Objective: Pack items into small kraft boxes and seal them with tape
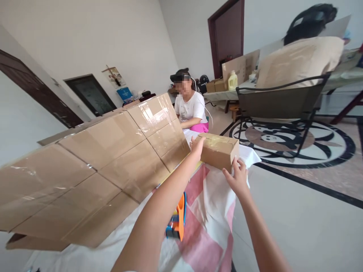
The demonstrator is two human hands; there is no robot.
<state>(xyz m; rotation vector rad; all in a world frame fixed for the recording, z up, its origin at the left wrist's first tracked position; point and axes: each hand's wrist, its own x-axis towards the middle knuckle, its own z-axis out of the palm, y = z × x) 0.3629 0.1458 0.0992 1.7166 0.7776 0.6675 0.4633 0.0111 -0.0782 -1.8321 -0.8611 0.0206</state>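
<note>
A small closed cardboard box [217, 154], with shiny tape on its top, sits at the far right part of the cloth-covered table. My left hand [197, 146] grips its left end, thumb up, with part of the palm hidden by the wrist. At the near right corner, my right hand [238, 175] presses its fingers against the box, so it is held between both hands. An orange and blue tape dispenser [180, 219] lies on the cloth, partly behind my left forearm.
A tall wall of taped cardboard [113, 166] runs along the table's left side. The pink and white cloth [198, 234] is wrinkled. Across the table sits a person [191, 107] in a white shirt. Another person [300, 56] sits in a dark chair [280, 104] at right.
</note>
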